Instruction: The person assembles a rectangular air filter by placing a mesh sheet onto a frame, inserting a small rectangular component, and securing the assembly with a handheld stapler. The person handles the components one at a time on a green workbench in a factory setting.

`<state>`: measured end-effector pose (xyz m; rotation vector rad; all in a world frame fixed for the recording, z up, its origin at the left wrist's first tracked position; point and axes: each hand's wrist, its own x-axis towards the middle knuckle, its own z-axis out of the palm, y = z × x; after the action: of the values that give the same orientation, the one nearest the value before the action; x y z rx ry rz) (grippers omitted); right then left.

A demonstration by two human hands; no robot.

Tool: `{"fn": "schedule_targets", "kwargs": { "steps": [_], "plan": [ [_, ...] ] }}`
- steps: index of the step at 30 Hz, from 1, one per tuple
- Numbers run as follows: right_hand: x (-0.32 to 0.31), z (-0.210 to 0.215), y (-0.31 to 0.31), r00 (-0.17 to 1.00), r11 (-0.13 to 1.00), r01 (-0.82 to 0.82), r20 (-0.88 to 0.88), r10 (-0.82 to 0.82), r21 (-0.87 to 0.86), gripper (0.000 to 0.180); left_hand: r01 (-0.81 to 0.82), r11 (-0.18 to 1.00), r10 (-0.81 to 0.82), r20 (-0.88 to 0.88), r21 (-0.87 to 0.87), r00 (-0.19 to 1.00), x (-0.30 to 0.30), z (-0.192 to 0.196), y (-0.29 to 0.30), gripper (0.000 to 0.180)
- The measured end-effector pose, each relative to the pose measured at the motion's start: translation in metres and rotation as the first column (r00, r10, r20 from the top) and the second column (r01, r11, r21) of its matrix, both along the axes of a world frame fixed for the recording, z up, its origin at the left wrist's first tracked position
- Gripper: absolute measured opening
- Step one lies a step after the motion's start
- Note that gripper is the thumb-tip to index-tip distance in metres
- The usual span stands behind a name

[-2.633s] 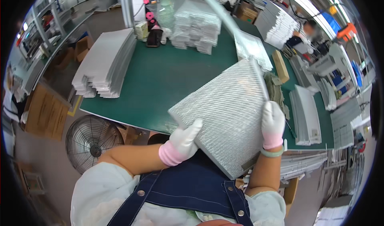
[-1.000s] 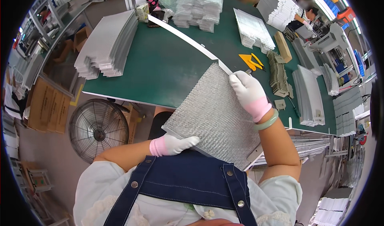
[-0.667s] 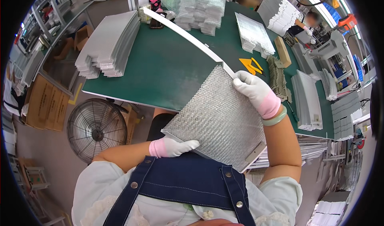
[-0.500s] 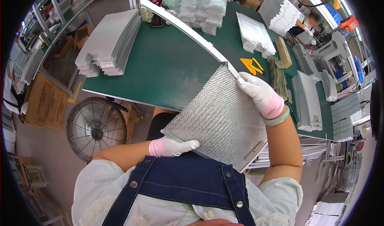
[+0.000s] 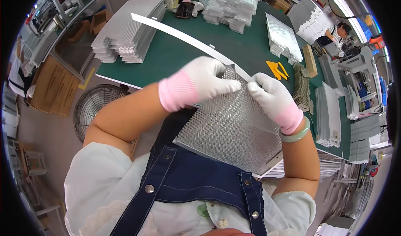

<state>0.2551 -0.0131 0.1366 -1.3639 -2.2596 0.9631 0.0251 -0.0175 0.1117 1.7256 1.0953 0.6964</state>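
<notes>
A square panel of silvery expanded-metal mesh (image 5: 232, 127) stands tilted between the person's chest and the near edge of the green desk (image 5: 175, 54), its upper edge raised toward the hands. Along that upper edge lies a long, thin, flat strip of pale metal (image 5: 184, 37) that runs away up and to the left over the desk. The left hand (image 5: 202, 81), in a white glove with a pink cuff, is clenched on the panel's top corner where the strip meets it; the right hand (image 5: 271, 100), gloved alike and with a pale green bangle at the wrist, pinches the strip and the mesh edge just beside it. The panel looks light but springy, with sharp cut wire at the rim, so the framed edges and corners seem the safest places to hold; the strip likely flexes and sways along its free length. On the desk rest stacks of similar mesh sheets (image 5: 125, 35), a further pile of them (image 5: 232, 4) at the far side, and a yellow tool (image 5: 275, 69). A round floor fan (image 5: 98, 111) stands below the desk edge beside cardboard boxes (image 5: 52, 85), and another person (image 5: 334, 33) works at the far right.
</notes>
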Motion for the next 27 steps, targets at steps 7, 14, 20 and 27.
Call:
{"fn": "schedule_targets", "kwargs": {
  "steps": [7, 14, 20, 27],
  "plan": [
    [-0.004, -0.034, -0.013, 0.953, 0.927, 0.056, -0.297, 0.061, 0.371, 0.025, -0.184, 0.982, 0.184, 0.437, -0.043, 0.881, 0.014, -0.026, -0.027, 0.017],
    [-0.005, -0.04, -0.02, 0.98, 0.811, 0.096, -0.199, 0.026, 0.577, 0.028, -0.203, 0.979, 0.196, 0.474, -0.036, 0.859, 0.013, -0.035, -0.032, 0.018],
    [-0.007, -0.037, -0.025, 0.888, 0.966, 0.204, -0.445, -0.113, 0.16, 0.028, -0.198, 0.979, 0.205, 0.365, -0.056, 0.908, 0.011, -0.034, -0.032, 0.019],
    [-0.005, -0.028, -0.027, 0.909, 0.982, 0.164, -0.402, -0.113, 0.096, 0.026, -0.143, 0.986, 0.169, 0.473, -0.091, 0.865, 0.011, -0.035, -0.031, 0.019]
  ]
}}
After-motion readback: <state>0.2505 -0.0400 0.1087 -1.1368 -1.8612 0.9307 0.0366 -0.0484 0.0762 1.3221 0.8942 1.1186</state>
